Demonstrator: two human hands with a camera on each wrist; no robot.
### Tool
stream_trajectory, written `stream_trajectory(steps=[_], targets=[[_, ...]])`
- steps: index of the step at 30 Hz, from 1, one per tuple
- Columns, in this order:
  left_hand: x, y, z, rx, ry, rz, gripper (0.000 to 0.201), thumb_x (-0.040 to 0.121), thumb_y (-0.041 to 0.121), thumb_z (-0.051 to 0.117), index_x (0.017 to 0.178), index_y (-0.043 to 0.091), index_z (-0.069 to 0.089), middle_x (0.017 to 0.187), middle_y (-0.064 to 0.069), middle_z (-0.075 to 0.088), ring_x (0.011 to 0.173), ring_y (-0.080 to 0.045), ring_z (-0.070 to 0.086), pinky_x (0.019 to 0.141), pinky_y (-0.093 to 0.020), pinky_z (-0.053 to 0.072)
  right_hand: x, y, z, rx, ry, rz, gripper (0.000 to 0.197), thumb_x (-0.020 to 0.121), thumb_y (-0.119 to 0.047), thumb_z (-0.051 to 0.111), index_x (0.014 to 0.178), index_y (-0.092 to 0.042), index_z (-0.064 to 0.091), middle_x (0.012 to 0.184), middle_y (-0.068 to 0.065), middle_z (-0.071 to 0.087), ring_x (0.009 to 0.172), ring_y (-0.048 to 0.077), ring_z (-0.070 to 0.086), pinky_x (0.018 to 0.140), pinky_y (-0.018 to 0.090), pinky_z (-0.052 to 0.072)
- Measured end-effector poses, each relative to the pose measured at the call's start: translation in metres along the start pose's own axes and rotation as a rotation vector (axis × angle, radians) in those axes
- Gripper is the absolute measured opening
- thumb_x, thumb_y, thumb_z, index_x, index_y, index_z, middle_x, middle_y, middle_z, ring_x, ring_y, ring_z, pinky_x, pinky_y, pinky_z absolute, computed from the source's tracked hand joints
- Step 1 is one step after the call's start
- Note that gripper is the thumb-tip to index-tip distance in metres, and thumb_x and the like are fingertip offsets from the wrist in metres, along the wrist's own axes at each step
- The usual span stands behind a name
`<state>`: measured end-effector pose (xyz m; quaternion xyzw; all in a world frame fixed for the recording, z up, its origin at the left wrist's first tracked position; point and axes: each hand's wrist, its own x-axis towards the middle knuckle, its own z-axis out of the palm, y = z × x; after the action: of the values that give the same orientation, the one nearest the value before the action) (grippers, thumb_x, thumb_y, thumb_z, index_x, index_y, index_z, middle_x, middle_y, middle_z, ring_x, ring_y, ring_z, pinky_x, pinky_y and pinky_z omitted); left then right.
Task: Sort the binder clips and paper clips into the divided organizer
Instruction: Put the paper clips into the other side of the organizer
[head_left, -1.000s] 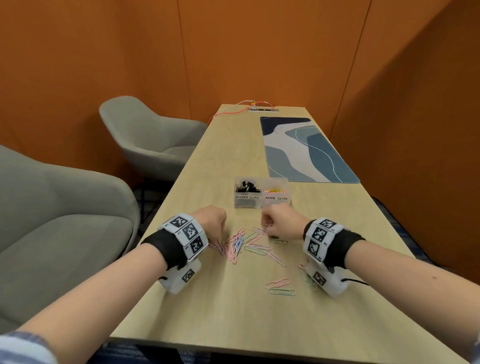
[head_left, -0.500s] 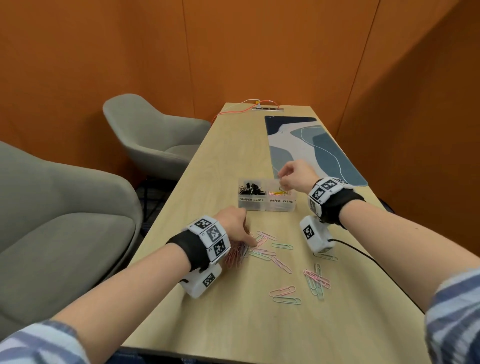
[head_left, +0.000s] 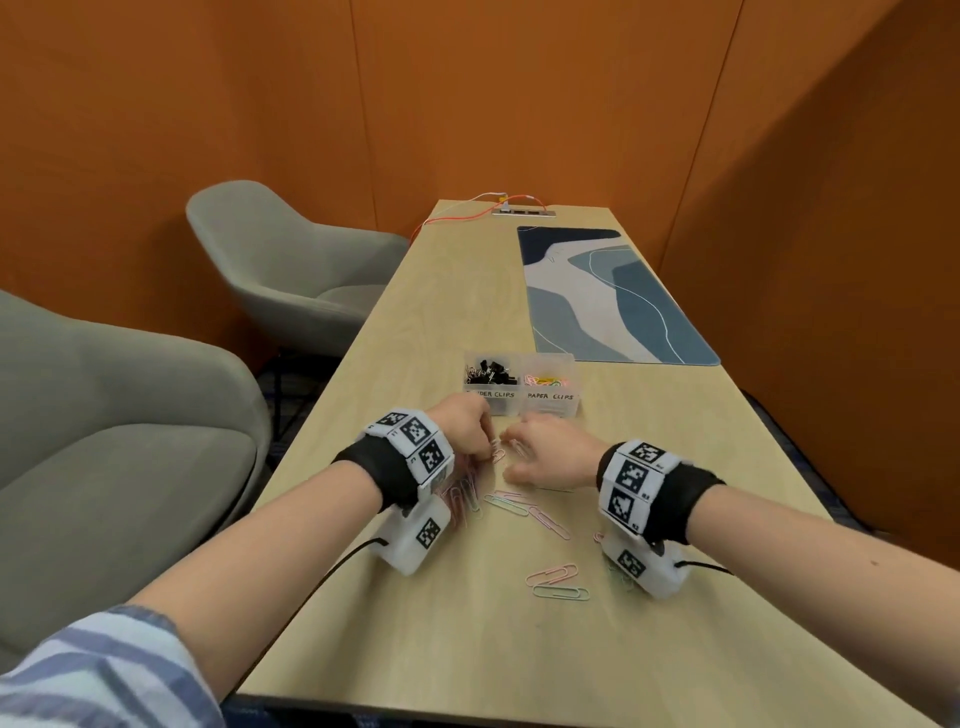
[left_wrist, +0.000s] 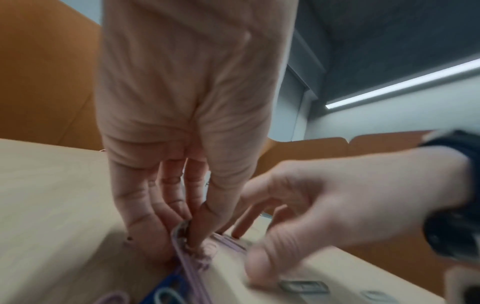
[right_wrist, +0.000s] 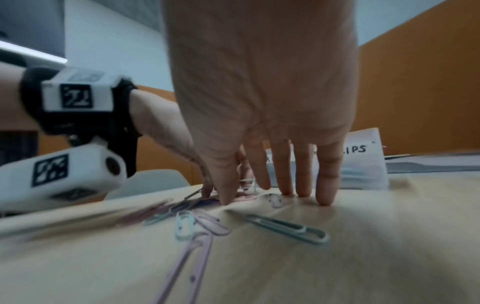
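Observation:
The clear divided organizer (head_left: 550, 408) stands mid-table, with black binder clips (head_left: 491, 371) in its left cell and coloured paper clips (head_left: 548, 383) in its right cell. Loose paper clips (head_left: 511, 504) lie scattered in front of it. My left hand (head_left: 480, 441) is down on the pile; in the left wrist view its thumb and fingers (left_wrist: 192, 232) pinch a lilac paper clip (left_wrist: 182, 253) off the table. My right hand (head_left: 522, 449) is just beside it, and its straight fingers (right_wrist: 322, 185) touch the tabletop among clips (right_wrist: 288, 228) without a clear hold on any.
A blue patterned desk mat (head_left: 608, 296) lies beyond the organizer on the right. Orange cables and a power strip (head_left: 522, 210) sit at the far end. Two grey armchairs (head_left: 291, 270) stand left of the table. A pink and a green clip (head_left: 558, 582) lie nearer me.
My right hand has come back from over the organizer's paper clip cell to the loose pile. My left hand stayed at the pile, working at a clip.

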<state>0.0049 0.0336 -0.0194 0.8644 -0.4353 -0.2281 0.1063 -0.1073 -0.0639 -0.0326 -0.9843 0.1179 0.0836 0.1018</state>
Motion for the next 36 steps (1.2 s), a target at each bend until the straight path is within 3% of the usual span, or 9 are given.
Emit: stream_trajectory(steps=[7, 11, 13, 17, 20, 24, 28, 31, 36], targets=[[0.003, -0.001, -0.026, -0.186, -0.003, 0.059, 0.015, 0.08, -0.004, 0.064, 0.087, 0.008, 0.061, 0.075, -0.003, 0.059, 0.058, -0.012, 0.059, 0.049, -0.017, 0.055, -0.024, 0.011, -0.004, -0.043, -0.112, -0.111, 0.042, 0.087, -0.038, 0.057, 0.122, -0.015, 0.06, 0.118, 0.01, 0.059, 0.11, 0.026, 0.055, 0.095, 0.034, 0.044], [0.018, 0.023, -0.043, -0.251, 0.128, 0.105, 0.017, 0.081, -0.002, 0.063, 0.078, 0.014, 0.057, 0.071, -0.001, 0.059, 0.055, -0.013, 0.059, 0.053, -0.022, 0.054, -0.041, 0.013, 0.002, -0.106, -0.042, -0.165, 0.027, 0.089, -0.017, 0.052, 0.113, -0.014, 0.064, 0.11, 0.008, 0.06, 0.104, 0.027, 0.057, 0.089, 0.036, 0.046], [0.029, 0.037, -0.047, -0.253, 0.231, 0.096, 0.014, 0.081, -0.001, 0.062, 0.083, 0.012, 0.06, 0.075, -0.002, 0.063, 0.06, -0.017, 0.063, 0.054, -0.023, 0.054, -0.045, 0.011, 0.003, -0.129, -0.015, -0.177, 0.024, 0.088, -0.01, 0.048, 0.105, -0.01, 0.065, 0.105, 0.009, 0.061, 0.098, 0.029, 0.057, 0.083, 0.035, 0.046], [0.051, 0.051, -0.046, -0.217, 0.294, 0.052, 0.014, 0.082, 0.001, 0.064, 0.094, 0.006, 0.069, 0.096, -0.013, 0.071, 0.088, -0.027, 0.07, 0.08, -0.032, 0.058, -0.046, 0.005, 0.003, -0.177, -0.021, -0.173, 0.028, 0.082, 0.007, 0.045, 0.103, -0.006, 0.058, 0.106, 0.013, 0.055, 0.092, 0.03, 0.052, 0.07, 0.033, 0.036], [0.055, 0.053, -0.046, -0.159, 0.326, 0.055, 0.018, 0.084, 0.009, 0.064, 0.101, 0.007, 0.069, 0.106, -0.01, 0.071, 0.084, -0.022, 0.062, 0.081, -0.03, 0.051, -0.044, 0.003, 0.003, -0.149, -0.037, -0.166, 0.03, 0.08, 0.011, 0.044, 0.103, -0.005, 0.054, 0.108, 0.015, 0.051, 0.084, 0.022, 0.038, 0.07, 0.029, 0.03], [0.033, 0.038, -0.05, -0.044, 0.363, 0.092, 0.016, 0.086, 0.022, 0.059, 0.096, 0.015, 0.069, 0.103, -0.005, 0.07, 0.098, -0.025, 0.064, 0.085, -0.032, 0.051, -0.035, 0.008, 0.001, -0.01, -0.044, -0.134, 0.025, 0.079, 0.004, 0.048, 0.098, -0.006, 0.061, 0.094, 0.004, 0.049, 0.084, 0.017, 0.043, 0.07, 0.019, 0.029], [-0.026, 0.012, -0.044, 0.217, 0.063, -0.033, 0.036, 0.088, 0.037, 0.057, 0.11, 0.008, 0.06, 0.094, -0.008, 0.064, 0.079, -0.024, 0.061, 0.065, -0.027, 0.052, -0.023, 0.017, -0.016, 0.171, -0.127, -0.039, 0.022, 0.078, 0.002, 0.05, 0.089, -0.008, 0.067, 0.075, -0.006, 0.058, 0.059, 0.004, 0.052, 0.056, 0.012, 0.039], [-0.058, -0.012, -0.025, 0.209, -0.266, -0.205, 0.084, 0.072, 0.066, 0.065, 0.133, 0.015, 0.038, 0.12, -0.006, 0.054, 0.085, -0.021, 0.066, 0.081, -0.038, 0.059, -0.007, 0.024, -0.045, 0.362, -0.06, 0.058, 0.021, 0.078, 0.006, 0.052, 0.08, -0.012, 0.061, 0.063, -0.002, 0.058, 0.05, 0.006, 0.054, 0.051, 0.017, 0.045], [-0.049, -0.018, -0.002, 0.204, -0.253, -0.148, 0.106, 0.063, 0.052, 0.081, 0.146, 0.024, 0.021, 0.138, -0.008, 0.031, 0.102, -0.028, 0.062, 0.086, -0.044, 0.057, 0.032, 0.033, -0.078, 0.418, 0.304, 0.189, 0.024, 0.08, 0.01, 0.05, 0.084, -0.01, 0.064, 0.076, 0.005, 0.065, 0.064, 0.017, 0.059, 0.062, 0.028, 0.048]])
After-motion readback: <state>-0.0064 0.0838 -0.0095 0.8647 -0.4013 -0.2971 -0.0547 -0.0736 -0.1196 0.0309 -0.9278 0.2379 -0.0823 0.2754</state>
